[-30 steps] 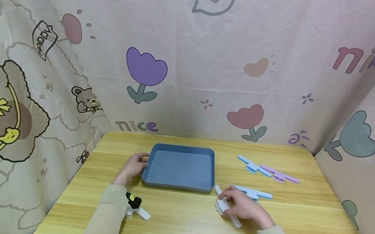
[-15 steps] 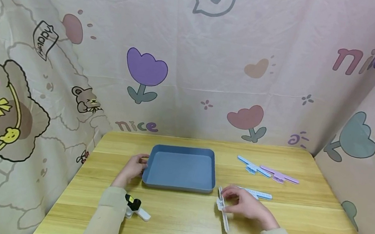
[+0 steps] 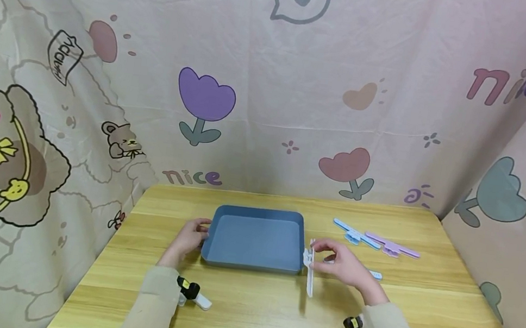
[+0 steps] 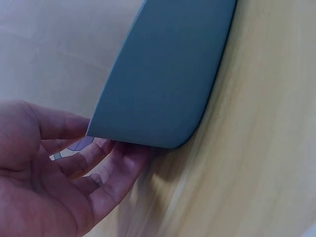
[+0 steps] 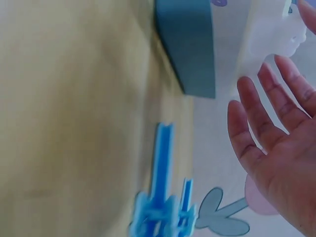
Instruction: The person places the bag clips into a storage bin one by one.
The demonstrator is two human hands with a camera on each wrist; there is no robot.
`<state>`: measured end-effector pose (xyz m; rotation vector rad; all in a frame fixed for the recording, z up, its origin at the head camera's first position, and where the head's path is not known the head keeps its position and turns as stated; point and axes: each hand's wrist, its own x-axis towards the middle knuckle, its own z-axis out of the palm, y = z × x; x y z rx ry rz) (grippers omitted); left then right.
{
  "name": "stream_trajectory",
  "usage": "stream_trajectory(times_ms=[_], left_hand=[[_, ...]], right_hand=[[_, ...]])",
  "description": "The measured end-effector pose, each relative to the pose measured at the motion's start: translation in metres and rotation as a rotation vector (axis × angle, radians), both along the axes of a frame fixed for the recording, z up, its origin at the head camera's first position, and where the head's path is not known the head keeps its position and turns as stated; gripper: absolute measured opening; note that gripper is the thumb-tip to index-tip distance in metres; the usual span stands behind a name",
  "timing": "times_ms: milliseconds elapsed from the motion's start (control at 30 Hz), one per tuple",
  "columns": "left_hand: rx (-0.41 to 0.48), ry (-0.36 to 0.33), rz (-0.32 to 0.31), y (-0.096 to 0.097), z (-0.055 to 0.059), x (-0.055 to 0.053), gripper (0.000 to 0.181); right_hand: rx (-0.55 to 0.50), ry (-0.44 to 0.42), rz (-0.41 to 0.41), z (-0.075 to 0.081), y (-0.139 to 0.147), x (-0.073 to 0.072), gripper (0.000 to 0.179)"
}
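My right hand [image 3: 341,264] pinches a white bag clip [image 3: 310,282] above the table, just beside the right end of a blue-grey tray [image 3: 303,245]. Seen from the right wrist, the white clip is pale and overexposed at the top, near the fingertips of the right hand [image 5: 281,123]. At the tray's left end, my left hand [image 3: 188,239] rests its relaxed fingers against the outer wall. The left wrist view shows those fingers [image 4: 113,182] at the end of the tray [image 4: 163,74], some tips hidden behind it. The tray holds nothing.
A blue clip [image 3: 355,234] and a purple clip [image 3: 393,245] lie at the back right. A light-blue clip [image 3: 375,274] is partly hidden behind the right hand. Another white clip [image 3: 203,301] sticks out by the left wrist. Patterned curtain [image 3: 270,105] surrounds the wooden table [image 3: 244,315].
My right hand has lifted the white clip off the table, turned it and carried it forward beside the tray. The tray and left hand have shifted slightly right.
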<state>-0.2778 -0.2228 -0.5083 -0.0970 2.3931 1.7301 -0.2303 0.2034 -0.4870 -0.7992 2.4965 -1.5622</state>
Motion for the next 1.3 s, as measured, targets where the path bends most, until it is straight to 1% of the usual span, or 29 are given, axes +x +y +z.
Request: stream_trajectory(times_ms=[167, 267, 400, 600, 700, 800, 900, 1033, 1133, 1300], left_hand=[[0.003, 0.004, 0.001, 0.001, -0.002, 0.003, 0.044], [0.012, 0.002, 0.000, 0.001, -0.002, 0.004, 0.045], [0.028, -0.007, 0.015, 0.002, -0.001, 0.005, 0.045], [0.019, 0.003, 0.015, 0.003, -0.001, 0.006, 0.043], [0.015, 0.005, 0.020, 0.004, -0.001, 0.006, 0.044], [0.006, 0.003, 0.026, 0.005, -0.001, 0.006, 0.044], [0.000, -0.001, 0.034, 0.005, -0.001, 0.006, 0.044], [-0.007, 0.000, 0.029, 0.005, 0.000, 0.008, 0.044], [-0.010, 0.001, 0.026, 0.005, 0.000, 0.008, 0.044], [-0.011, 0.005, 0.031, 0.005, 0.000, 0.007, 0.044]], right_hand=[[0.001, -0.001, -0.047, 0.008, -0.015, -0.014, 0.040], [0.000, -0.030, -0.075, 0.013, -0.025, -0.021, 0.040], [0.015, -0.054, -0.083, 0.019, -0.037, -0.031, 0.044], [0.046, -0.070, -0.088, 0.023, -0.052, -0.045, 0.045], [0.070, -0.075, -0.096, 0.022, -0.057, -0.052, 0.049], [0.088, -0.069, -0.102, 0.018, -0.060, -0.060, 0.052], [0.097, -0.061, -0.104, 0.013, -0.060, -0.064, 0.052], [0.126, -0.032, -0.110, 0.005, -0.060, -0.068, 0.047], [0.176, -0.027, -0.122, 0.001, -0.059, -0.070, 0.043], [0.280, -0.018, -0.134, -0.004, -0.060, -0.071, 0.040]])
